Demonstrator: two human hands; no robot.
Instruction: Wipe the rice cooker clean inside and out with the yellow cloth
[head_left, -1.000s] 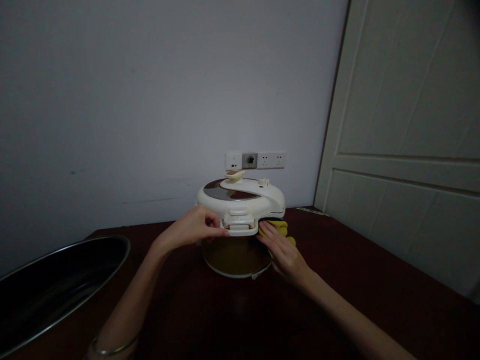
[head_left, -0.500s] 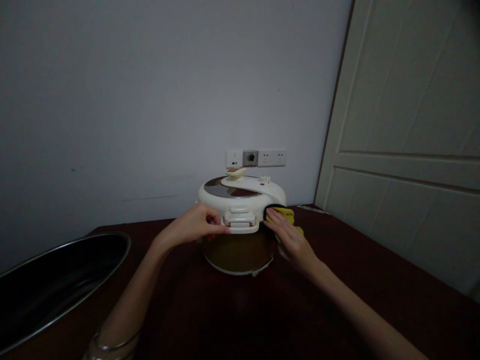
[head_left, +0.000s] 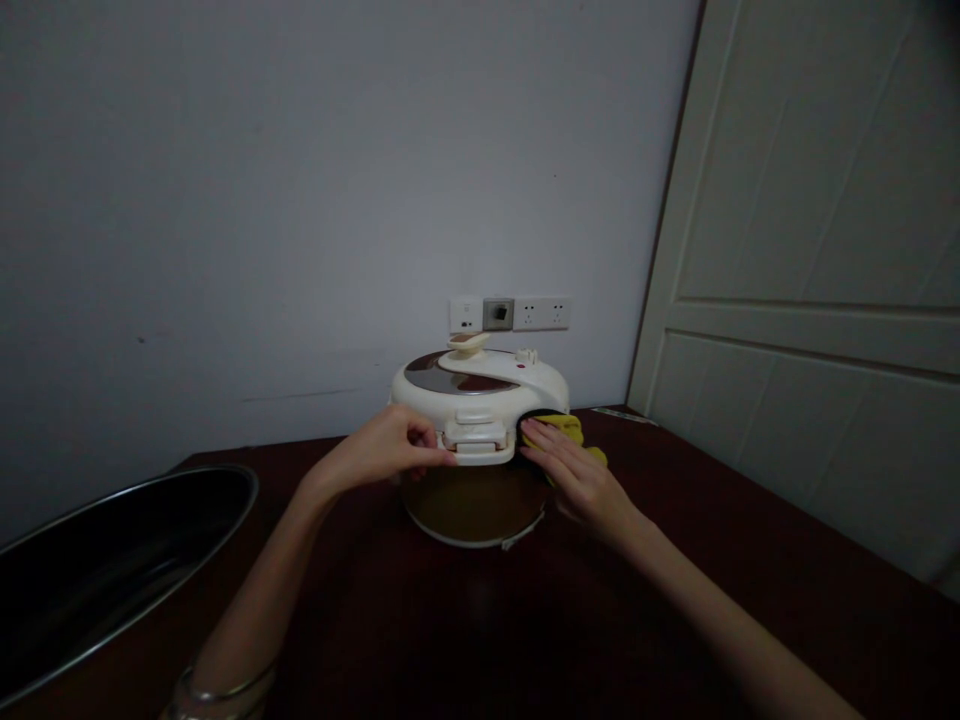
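Note:
An electric pressure cooker (head_left: 486,400) with a white lid and a brownish-gold body stands upright on the dark red table. My left hand (head_left: 397,445) grips the left end of the white handle (head_left: 480,447) at the lid's front edge, thumb in front and fingers curled. With my right hand (head_left: 577,475) I press a yellow and black cloth (head_left: 568,425) against the lid's rim, just right of that handle. Part of the cloth is hidden under my fingers.
At the left lies a large dark basin-like vessel (head_left: 112,580) with a shiny rim. Behind the cooker, a wall carries sockets (head_left: 541,313) and a switch panel. A panelled door (head_left: 817,300) rises at the right. The table (head_left: 480,630) runs up to the wall.
My right hand and the cloth have slid slightly left along the lid's rim, closer to the handle. My left hand keeps its hold.

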